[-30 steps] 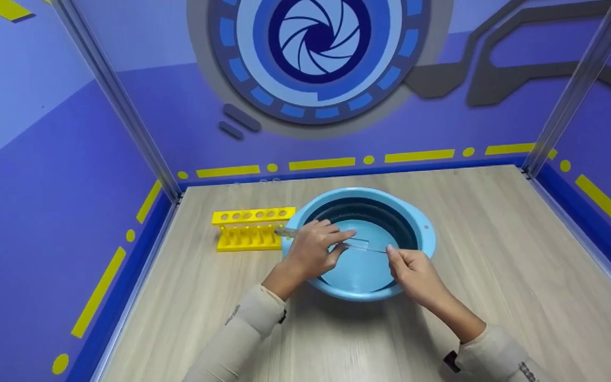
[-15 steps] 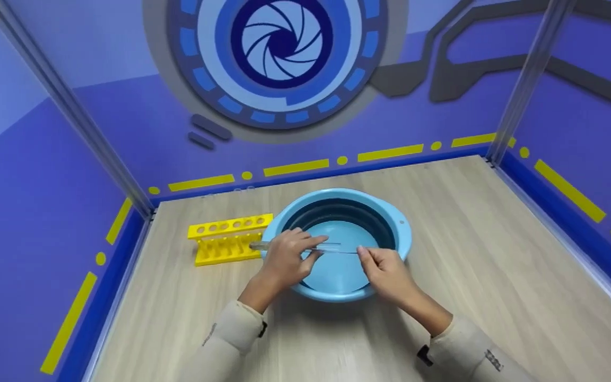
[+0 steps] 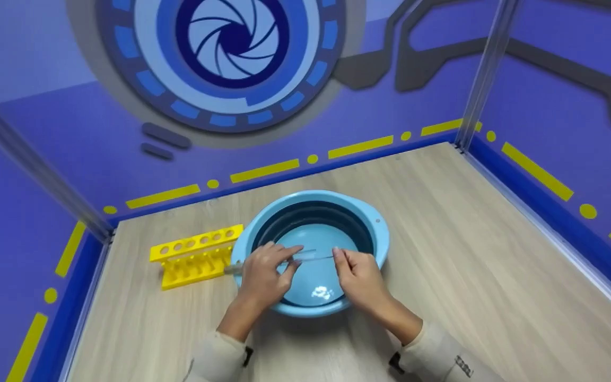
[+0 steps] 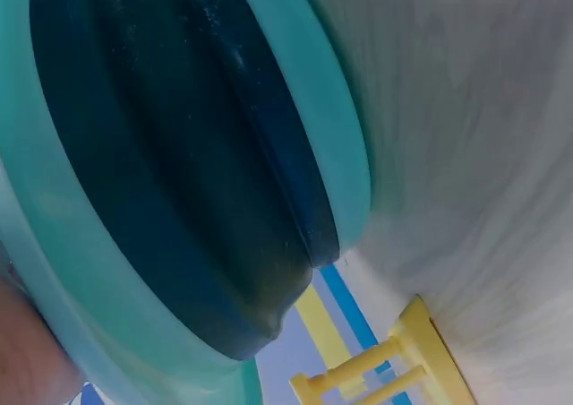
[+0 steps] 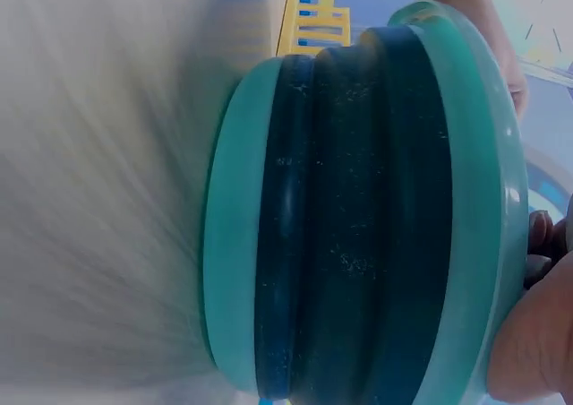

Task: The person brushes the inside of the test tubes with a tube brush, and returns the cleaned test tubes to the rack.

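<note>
Over the light-blue basin [image 3: 383, 239], my left hand [image 3: 262, 276] grips a clear test tube [image 3: 308, 254] lying nearly level. Its open end points right, past my thumb and index finger. A greyish-brown brush end [image 3: 233, 269] shows to the left of that hand, seemingly inside the tube. From the tube's mouth a thin wire handle [image 3: 325, 258] runs to my right hand [image 3: 361, 276], which pinches it between thumb and fingers. My left palm hides the tube's middle. In the right wrist view, right-hand fingers [image 5: 533, 342] show beside the basin's rim; the tube is hidden there.
A yellow test tube rack [image 3: 178, 281] stands just left of the basin. Small clear items [image 3: 210, 202] lie near the back edge of the wooden table [image 3: 475, 254]. Blue-purple panels [image 3: 263, 143] enclose its back and sides.
The head view has turned right, so the whole scene shifts left in it. Both hands keep their holds on the tube and wire over the basin. A bright glare now shows on the basin's bottom.
</note>
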Demonstrator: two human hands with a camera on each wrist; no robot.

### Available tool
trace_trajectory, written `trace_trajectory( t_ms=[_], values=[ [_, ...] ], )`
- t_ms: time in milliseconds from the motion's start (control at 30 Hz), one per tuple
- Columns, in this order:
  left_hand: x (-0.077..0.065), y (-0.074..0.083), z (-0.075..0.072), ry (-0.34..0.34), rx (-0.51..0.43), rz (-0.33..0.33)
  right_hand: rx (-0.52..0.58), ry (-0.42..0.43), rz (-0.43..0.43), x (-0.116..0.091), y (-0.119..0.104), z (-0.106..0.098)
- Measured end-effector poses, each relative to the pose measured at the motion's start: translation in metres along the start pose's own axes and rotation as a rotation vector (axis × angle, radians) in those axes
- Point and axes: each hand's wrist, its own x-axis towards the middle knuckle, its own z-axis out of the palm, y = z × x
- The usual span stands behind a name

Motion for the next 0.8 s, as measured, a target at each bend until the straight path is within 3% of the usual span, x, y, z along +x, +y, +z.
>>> trace_trajectory(
  t_ms=[133,300,500,800],
  values=[
    [-0.003,0.002,-0.004,0.023,0.037,-0.026,0.042,-0.028,0.005,0.004,-0.005,0.001],
    [0.007,0.002,0.003,-0.023,0.051,-0.018,0.070,-0.014,0.009,0.008,0.002,-0.005],
    [0.010,0.003,-0.001,-0.019,-0.013,0.017,0.065,-0.023,-0.058,0.012,0.003,-0.015],
    [0.017,0.005,-0.017,0.003,-0.084,0.063,0.007,-0.127,-0.186,0.028,0.002,-0.035]
  ],
)
